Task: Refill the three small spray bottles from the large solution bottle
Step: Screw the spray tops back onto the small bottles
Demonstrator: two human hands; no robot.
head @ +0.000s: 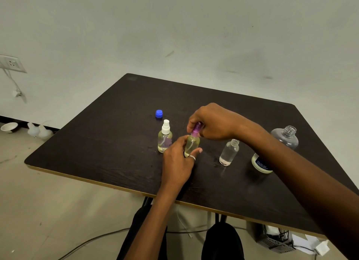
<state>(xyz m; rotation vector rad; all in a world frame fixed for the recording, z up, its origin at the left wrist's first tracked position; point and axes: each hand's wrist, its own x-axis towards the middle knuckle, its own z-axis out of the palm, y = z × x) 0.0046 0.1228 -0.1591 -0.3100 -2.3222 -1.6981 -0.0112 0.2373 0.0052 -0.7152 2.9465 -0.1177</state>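
Note:
My left hand [177, 162] grips the body of a small spray bottle [192, 145] filled with yellowish liquid, standing on the dark table [108, 143]. My right hand [213, 121] pinches its purple spray top [196, 130] from above. Just left stands another small bottle [164, 138] with a white spray top, also holding yellowish liquid. To the right a third small bottle [229, 153] stands uncapped with only a little liquid at the bottom. The large solution bottle [286, 137] stands open at far right, partly behind my right forearm. Its blue cap [159, 113] lies further back.
The table's front edge runs across below my left wrist. Cables lie on the floor under it, and a box with papers [281, 240] sits at lower right. A bowl [9, 127] and white containers [39, 131] rest by the wall at left.

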